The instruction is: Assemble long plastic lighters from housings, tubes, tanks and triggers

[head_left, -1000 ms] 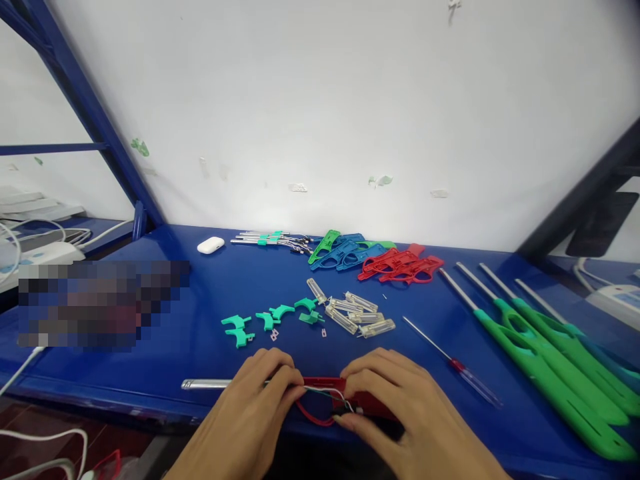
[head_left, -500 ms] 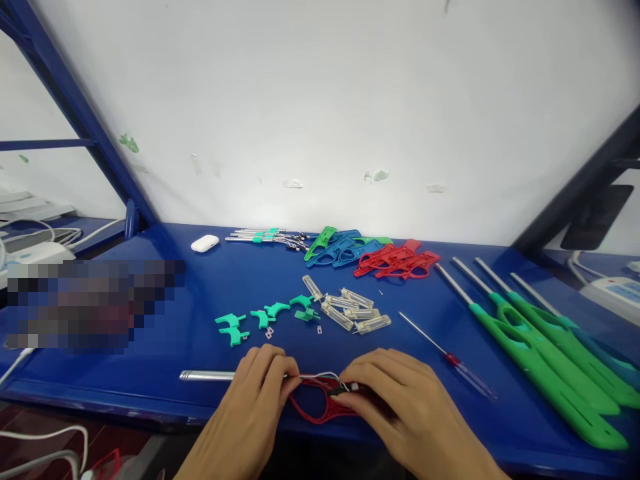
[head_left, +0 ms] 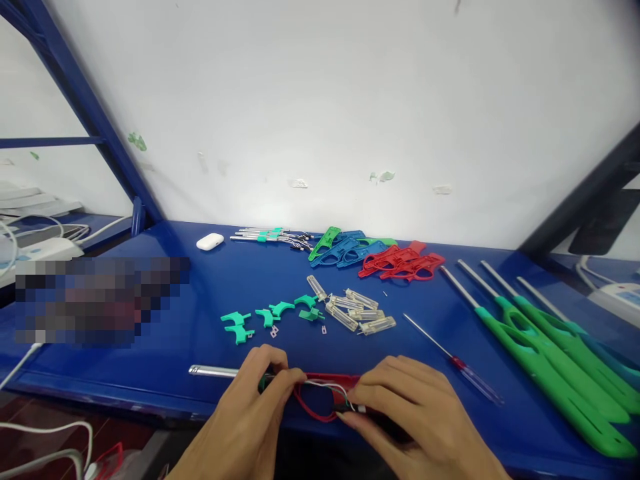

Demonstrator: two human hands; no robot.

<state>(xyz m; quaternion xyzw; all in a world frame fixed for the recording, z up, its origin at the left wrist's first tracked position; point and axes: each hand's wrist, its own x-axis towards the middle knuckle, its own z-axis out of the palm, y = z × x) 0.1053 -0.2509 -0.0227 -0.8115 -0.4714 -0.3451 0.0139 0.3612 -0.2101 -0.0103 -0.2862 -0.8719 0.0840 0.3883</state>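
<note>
At the front edge of the table, my left hand is closed around the inner end of a silver metal lighter tube, which sticks out to the left. Its thumb and forefinger pinch near the white wires. My right hand is closed on the right part of a red lighter handle half, the trigger ring showing between the hands. Its fingertips press a small black part with a white end, where the wires run. The palm hides most of the handle.
Green triggers and clear fuel tanks lie ahead. Behind them are red handle halves, blue handle halves, metal tubes and a white case. A screwdriver and long green lighters lie right.
My left fingers have shifted, bending more around the tube's inner end, and the wires now bow further out between the hands. The whole view has slid slightly.
</note>
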